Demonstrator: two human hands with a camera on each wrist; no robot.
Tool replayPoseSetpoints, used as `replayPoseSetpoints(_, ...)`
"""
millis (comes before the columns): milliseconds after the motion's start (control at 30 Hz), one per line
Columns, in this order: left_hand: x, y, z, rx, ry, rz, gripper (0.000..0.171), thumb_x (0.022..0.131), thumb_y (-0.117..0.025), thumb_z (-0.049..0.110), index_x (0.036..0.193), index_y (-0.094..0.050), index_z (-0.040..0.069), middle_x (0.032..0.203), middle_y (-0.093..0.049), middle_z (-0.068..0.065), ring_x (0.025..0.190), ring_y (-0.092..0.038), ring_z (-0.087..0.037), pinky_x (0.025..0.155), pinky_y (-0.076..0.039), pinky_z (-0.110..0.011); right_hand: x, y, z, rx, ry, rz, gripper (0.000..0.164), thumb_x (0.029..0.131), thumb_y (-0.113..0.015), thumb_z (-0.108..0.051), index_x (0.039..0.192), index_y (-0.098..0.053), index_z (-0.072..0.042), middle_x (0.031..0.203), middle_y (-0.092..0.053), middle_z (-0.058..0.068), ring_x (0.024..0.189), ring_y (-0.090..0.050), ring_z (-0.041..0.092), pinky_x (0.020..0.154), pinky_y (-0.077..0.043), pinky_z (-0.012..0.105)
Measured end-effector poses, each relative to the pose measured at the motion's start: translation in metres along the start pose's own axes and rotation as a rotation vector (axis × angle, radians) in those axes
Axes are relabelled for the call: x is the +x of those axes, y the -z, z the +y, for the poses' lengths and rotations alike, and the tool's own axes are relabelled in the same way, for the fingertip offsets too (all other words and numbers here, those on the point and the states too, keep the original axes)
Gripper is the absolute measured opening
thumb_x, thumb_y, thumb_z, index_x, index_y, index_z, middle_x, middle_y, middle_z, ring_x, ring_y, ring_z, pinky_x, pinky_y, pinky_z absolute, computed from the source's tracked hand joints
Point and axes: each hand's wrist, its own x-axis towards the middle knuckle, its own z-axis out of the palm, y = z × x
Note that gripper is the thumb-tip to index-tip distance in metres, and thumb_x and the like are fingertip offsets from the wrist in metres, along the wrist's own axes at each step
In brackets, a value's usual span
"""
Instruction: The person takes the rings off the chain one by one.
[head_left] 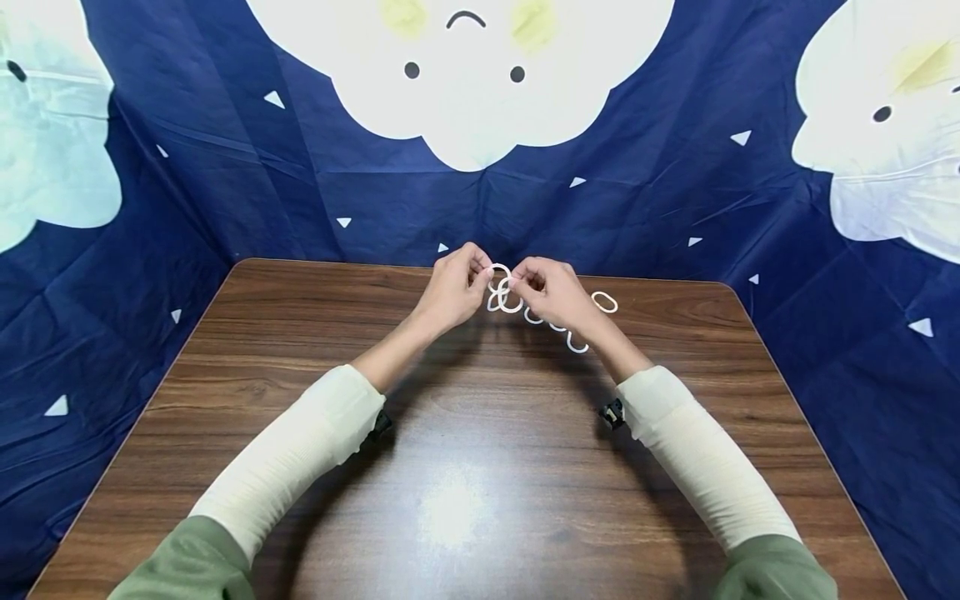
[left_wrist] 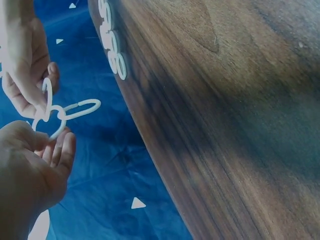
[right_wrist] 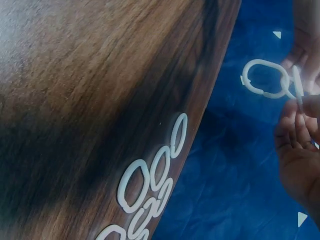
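Note:
My left hand (head_left: 453, 287) pinches a white oval ring (left_wrist: 61, 129) between thumb and fingers, above the table's far edge. Just right of it, my right hand (head_left: 553, 292) pinches a second white ring (left_wrist: 49, 95), which crosses the first. A third white link (left_wrist: 85, 110) hangs looped through the left hand's ring, and a small gap shows in its side. In the right wrist view this hanging link (right_wrist: 264, 95) sticks out left of both hands. Whether the second ring is threaded through the first cannot be made out, as fingertips cover part of it.
Several loose white links (right_wrist: 134, 185) lie on the wooden table (head_left: 465, 400) near its far edge, below and right of the right hand. One white link (head_left: 604, 302) lies farther right. A blue cloth (head_left: 637, 192) with white clouds hangs behind the table.

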Motion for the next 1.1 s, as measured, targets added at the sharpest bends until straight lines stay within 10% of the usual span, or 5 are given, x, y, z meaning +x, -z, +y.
replayPoseSetpoints(667,0.0023,0.0011,0.0054,-0.013,0.056,-0.012,0.007,0.110,-0.068,0.011,0.109,-0.071,0.005,0.099,-0.076,-0.010,0.090,-0.070,-0.020,0.082,-0.055,-0.030,-0.0048,-0.0074,0.0047,-0.178,0.262,0.109,0.012,0.105,-0.072,-0.008,0.100,-0.076,0.002,0.087,-0.070,0.015,0.079,-0.066,0.028,0.071,-0.056,0.041)
replayPoseSetpoints(1100,0.0032,-0.0018,0.0052,-0.029,0.039,-0.019,0.006,0.108,-0.069,0.008,0.108,-0.072,0.003,0.098,-0.076,-0.011,0.088,-0.071,-0.020,0.081,-0.056,-0.029,-0.0073,-0.0043,0.0057,-0.137,0.208,0.066,0.014,0.108,-0.072,-0.011,0.104,-0.077,0.001,0.091,-0.072,0.014,0.082,-0.068,0.027,0.075,-0.057,0.041)
